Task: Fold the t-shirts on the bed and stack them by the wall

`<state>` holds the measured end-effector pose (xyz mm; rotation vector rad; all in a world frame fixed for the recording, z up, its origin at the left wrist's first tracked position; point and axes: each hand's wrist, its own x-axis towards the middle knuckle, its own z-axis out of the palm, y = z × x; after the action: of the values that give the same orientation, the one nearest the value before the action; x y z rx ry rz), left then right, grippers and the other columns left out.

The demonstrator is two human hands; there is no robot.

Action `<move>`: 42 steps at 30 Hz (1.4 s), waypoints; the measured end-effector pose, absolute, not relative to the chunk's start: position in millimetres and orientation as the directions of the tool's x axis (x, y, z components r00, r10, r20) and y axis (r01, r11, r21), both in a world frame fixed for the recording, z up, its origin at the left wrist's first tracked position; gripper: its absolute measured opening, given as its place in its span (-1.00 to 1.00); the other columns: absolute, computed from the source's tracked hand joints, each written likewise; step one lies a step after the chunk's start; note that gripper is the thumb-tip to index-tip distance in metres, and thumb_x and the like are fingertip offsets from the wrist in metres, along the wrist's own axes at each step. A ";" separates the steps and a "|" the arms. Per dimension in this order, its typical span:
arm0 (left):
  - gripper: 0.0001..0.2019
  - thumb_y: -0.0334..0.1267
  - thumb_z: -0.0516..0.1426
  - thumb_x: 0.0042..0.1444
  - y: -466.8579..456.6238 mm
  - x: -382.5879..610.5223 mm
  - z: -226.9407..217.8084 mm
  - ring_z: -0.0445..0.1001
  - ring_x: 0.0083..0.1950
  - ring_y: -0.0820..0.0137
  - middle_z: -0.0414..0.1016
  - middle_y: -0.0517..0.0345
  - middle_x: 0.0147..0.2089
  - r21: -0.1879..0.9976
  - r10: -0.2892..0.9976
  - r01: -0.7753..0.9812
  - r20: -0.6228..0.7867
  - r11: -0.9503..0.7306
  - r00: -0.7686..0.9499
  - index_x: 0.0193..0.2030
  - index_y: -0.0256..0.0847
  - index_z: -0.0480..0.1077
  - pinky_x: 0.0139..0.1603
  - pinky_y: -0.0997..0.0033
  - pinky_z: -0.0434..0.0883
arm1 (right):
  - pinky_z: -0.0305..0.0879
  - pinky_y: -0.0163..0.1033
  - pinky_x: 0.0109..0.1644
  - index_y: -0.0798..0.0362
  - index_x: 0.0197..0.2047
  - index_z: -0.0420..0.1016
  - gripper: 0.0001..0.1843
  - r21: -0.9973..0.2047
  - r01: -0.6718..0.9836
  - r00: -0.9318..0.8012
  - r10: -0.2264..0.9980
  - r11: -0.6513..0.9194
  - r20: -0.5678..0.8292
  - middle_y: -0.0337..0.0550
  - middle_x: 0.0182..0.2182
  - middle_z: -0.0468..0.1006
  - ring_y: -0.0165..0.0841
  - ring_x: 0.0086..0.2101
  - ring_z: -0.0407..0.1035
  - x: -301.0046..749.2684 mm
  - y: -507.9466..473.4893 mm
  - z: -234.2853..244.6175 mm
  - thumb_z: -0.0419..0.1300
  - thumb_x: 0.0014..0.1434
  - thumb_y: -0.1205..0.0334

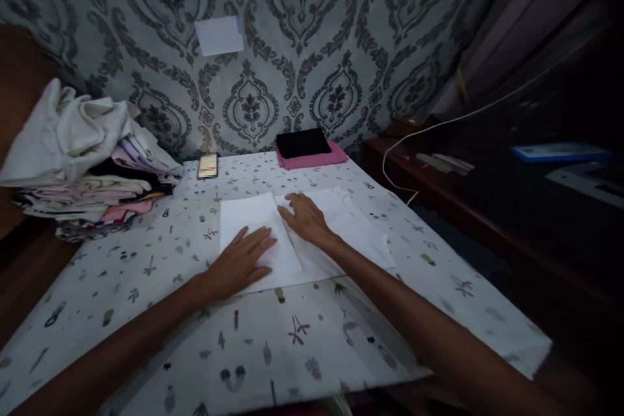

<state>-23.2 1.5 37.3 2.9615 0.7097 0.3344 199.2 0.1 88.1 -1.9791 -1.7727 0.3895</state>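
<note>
White cloth [258, 213] lies partly folded on the printed cover [195, 344]. The left hand [241, 262] rests flat on it, grip spread wide, grasping nothing; the right hand [305, 218], grip loosely open, touches it beside the folded panel's edge.

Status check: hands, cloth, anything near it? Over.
Left hand spread on white cloth, right hand also on it. Cloth partly folded. Clothes pile stands apart, to the left.

a home room: damask wallpaper [251, 107], piled clothes [78, 136]
</note>
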 end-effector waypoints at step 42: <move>-0.65 -0.42 0.00 0.13 122.3 21.9 49.1 0.37 0.16 0.17 0.44 -0.07 0.11 0.576 0.731 0.502 0.273 -0.645 0.625 0.07 -0.23 0.33 0.22 0.10 0.32 | 0.09 -0.30 -0.31 0.09 0.22 0.17 -0.34 -0.777 0.621 -0.054 0.995 0.102 0.087 -0.46 -0.56 0.21 -0.38 -0.46 0.15 193.2 22.2 59.9 0.14 0.02 0.26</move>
<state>21.9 122.3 49.1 2.4002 0.9736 0.6870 193.2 22.2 59.9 -1.5876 -1.7486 0.7518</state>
